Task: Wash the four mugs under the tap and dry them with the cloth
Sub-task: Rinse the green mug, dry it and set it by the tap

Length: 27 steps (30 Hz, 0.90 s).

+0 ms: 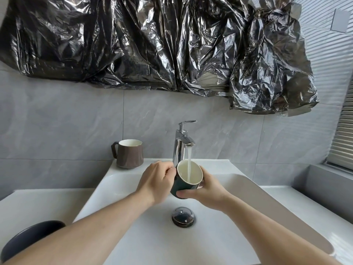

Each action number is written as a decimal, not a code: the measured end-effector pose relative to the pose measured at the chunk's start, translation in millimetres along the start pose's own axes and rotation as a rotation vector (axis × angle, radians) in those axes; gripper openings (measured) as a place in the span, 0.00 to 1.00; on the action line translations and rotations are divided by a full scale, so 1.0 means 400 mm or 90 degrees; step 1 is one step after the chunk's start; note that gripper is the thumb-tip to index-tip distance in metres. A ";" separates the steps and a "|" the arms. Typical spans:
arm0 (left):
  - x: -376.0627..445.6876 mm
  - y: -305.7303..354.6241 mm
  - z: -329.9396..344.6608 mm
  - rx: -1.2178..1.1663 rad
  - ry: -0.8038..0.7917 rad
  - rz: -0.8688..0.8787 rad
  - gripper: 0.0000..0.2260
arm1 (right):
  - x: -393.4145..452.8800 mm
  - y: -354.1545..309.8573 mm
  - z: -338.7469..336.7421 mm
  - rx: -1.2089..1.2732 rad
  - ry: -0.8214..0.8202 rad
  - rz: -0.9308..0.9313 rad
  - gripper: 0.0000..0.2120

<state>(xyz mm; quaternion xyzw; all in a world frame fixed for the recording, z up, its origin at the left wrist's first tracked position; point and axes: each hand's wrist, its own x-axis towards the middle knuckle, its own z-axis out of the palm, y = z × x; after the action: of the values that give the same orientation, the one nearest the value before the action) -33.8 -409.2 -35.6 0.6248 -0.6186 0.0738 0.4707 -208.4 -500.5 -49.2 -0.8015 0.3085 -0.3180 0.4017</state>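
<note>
Crinkled black plastic sheeting [152,44] hanging across the grey tiled wall [57,121], a round drain stopper [182,217] sitting in the white basin [152,236], a dark round dish [28,238] lying at lower left, window blinds [342,131] showing at right

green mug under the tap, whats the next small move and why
Probably swirl or tip the dark green mug to empty it into the basin. Both hands, left and right, hold it tilted under the tap, and the stream is landing inside its cream interior, so it seems to be filling.
</note>
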 end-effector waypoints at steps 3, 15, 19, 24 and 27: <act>-0.001 0.002 -0.003 0.015 0.018 0.009 0.15 | 0.007 0.008 0.005 0.018 -0.019 0.006 0.38; -0.008 -0.001 0.004 0.014 0.050 0.046 0.16 | 0.001 0.002 0.005 -0.021 -0.065 0.018 0.32; -0.008 0.002 0.005 0.013 0.057 0.048 0.17 | -0.008 -0.011 -0.002 -0.015 -0.086 0.021 0.23; -0.006 0.013 -0.004 0.049 0.073 0.037 0.17 | -0.018 -0.027 0.003 0.007 -0.098 0.039 0.27; -0.002 0.021 -0.011 0.062 0.083 0.029 0.17 | -0.023 -0.037 0.006 0.015 -0.108 0.069 0.30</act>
<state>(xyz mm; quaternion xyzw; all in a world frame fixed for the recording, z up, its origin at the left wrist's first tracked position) -39.1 -403.7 -29.6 0.6268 -0.5961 0.1551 0.4772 -208.5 -485.3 -40.4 -0.8030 0.3126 -0.2304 0.4521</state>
